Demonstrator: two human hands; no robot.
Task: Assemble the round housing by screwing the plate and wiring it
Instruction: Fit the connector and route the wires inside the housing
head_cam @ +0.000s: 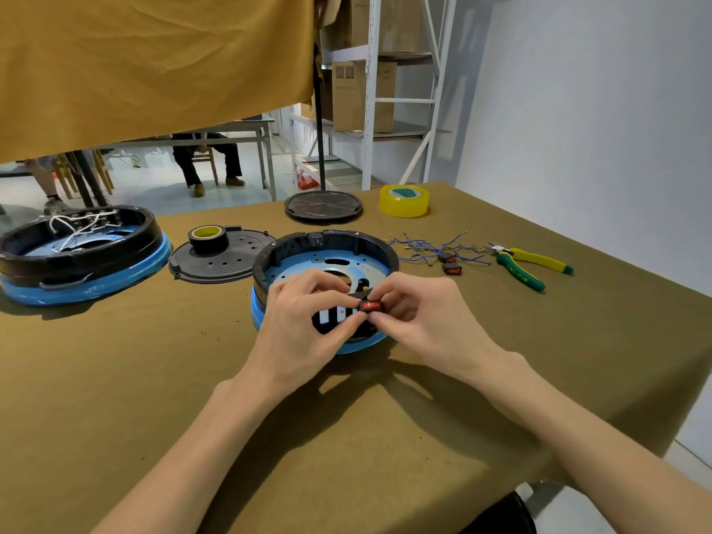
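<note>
One red switch (371, 305) is pinched by both hands (304, 321) (418, 314) over the near housing (323, 248), which holds one blue plate (300, 269); two more switches (449, 262) lie to its right.

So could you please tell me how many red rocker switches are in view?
3: one switch pinched between both hands over the near housing, and two switches lying among the blue wires. The hands may hide others.

Black-and-blue housing (323, 256), red switch (371, 305), yellow-green pliers (528, 265), olive tablecloth (192, 379).
</note>
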